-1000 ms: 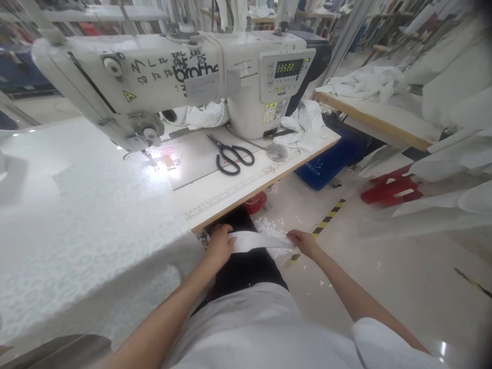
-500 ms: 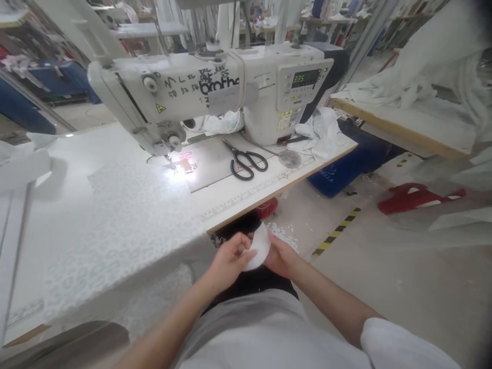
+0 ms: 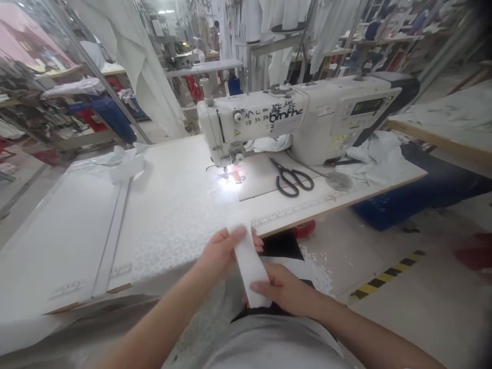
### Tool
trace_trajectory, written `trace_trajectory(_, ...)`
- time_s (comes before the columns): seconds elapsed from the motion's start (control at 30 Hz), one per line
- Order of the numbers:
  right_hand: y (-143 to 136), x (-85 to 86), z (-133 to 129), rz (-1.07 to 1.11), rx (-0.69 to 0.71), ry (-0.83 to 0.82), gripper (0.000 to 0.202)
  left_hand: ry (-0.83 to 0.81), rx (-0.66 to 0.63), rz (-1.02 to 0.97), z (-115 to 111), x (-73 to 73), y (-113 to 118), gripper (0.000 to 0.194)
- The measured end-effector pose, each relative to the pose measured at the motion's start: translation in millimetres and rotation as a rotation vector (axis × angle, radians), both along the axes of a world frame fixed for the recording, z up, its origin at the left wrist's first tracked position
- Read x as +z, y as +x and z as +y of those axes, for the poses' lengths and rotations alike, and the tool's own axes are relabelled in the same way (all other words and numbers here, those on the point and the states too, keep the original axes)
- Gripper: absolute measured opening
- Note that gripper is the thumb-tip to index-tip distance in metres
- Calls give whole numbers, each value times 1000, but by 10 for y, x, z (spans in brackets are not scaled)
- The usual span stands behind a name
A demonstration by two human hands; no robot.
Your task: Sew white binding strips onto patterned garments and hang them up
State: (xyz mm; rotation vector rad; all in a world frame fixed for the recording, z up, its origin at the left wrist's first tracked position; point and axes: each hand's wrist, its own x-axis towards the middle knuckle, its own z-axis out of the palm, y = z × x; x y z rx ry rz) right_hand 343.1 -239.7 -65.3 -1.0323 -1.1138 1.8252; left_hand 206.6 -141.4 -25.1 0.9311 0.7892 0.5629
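Note:
A white strip (image 3: 249, 261) hangs between my two hands in front of the table's front edge. My left hand (image 3: 226, 247) pinches its upper end, thumb on top and fingers behind. Lower down, my right hand (image 3: 282, 288) grips the other end between thumb and fingers. Just beyond, pale patterned fabric (image 3: 172, 236) lies over the table and drapes off its front. Its far part reaches the lit needle area of the white sewing machine (image 3: 253, 120). Black-handled scissors (image 3: 291, 179) rest on the machine bed.
A crumpled white cloth (image 3: 378, 156) lies at the table's right end, near a round metal dish (image 3: 339, 181). White pieces (image 3: 128, 164) sit at the back left of the table (image 3: 73, 220). Blue fabric (image 3: 434, 179) is below on the right.
The view has turned left. The white piece, curled between my hands before, is now stretched out as a strip. My left hand has moved forward, away from my right hand.

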Motion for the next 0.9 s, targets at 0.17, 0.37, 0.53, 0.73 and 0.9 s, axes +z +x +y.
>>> trace_trajectory(0.17,-181,-329,4,13,-61,57,24,373,70,251,713,153,-224,34)
trace_trajectory(0.37,-128,-723,163,-454,-335,292,27,650,25,620,1326,-41,-201,32)
trace_trajectory(0.53,-54,-834,414,-563,-332,560,20,924,25,786,1552,-118,-36,15)
trace_trajectory(0.73,-163,-961,294,-445,-173,492,27,1139,-13,893,1451,-192,-24,17)
trace_trajectory(0.9,-193,-1154,85,-348,-41,506,34,1116,-96,956,1391,-168,-108,16)
